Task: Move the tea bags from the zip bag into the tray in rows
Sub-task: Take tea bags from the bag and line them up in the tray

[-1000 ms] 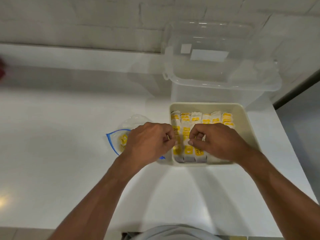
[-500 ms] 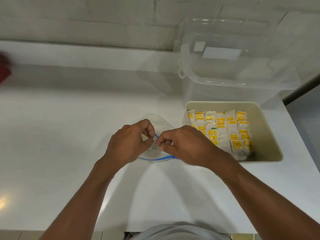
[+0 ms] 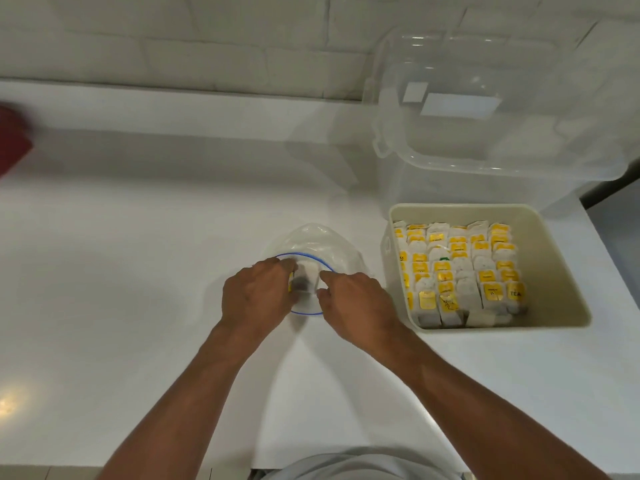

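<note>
The white counter [image 3: 138,271] before me bears the zip bag [image 3: 311,240], the beige tray [image 3: 550,258] to its right, a clear tub [image 3: 485,174] behind the tray, and something red [image 3: 14,136] far left.

Clear plastic zip bag [image 3: 311,242]; glossy white counter [image 3: 138,271]

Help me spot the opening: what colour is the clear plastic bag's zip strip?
Blue: the thin zip strip rings the clear plastic bag; head view.

A clear, blue-rimmed zip bag [image 3: 313,242] lies open beside the beige tray [image 3: 554,265], a tea bag [image 3: 306,280] at its mouth. Yellow-tagged tea bags [image 3: 457,268] stand in the tray in rows.
</note>
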